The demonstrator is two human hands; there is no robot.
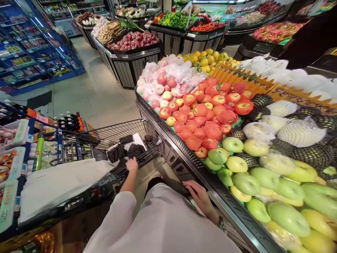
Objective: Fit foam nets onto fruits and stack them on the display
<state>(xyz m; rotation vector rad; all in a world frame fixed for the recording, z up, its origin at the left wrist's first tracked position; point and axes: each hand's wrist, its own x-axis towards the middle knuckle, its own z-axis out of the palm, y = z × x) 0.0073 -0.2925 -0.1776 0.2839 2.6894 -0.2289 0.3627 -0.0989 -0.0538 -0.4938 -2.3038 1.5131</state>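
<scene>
My left hand (132, 163) is closed on the near end of a wire shopping cart (119, 127), by its handle. Inside the cart lie several items in black foam netting (136, 150) and a white flat piece (137, 139) partly under them; what the netting covers is hidden. My right hand (199, 196) hangs low beside the fruit stand (202, 184), fingers stretched out and holding nothing. Nearest to it on the stand are green mangoes (265, 177) and apples in red foam nets (202, 124).
A shelf on the left holds packaged trays (12, 165), dark bottles (70, 121) and a white cloth-like sheet (60, 181). Ahead is a bin of red onions (134, 41). Tiled floor (105, 91) runs between the stands. A dark sleeve-like shape (310, 38) is at upper right.
</scene>
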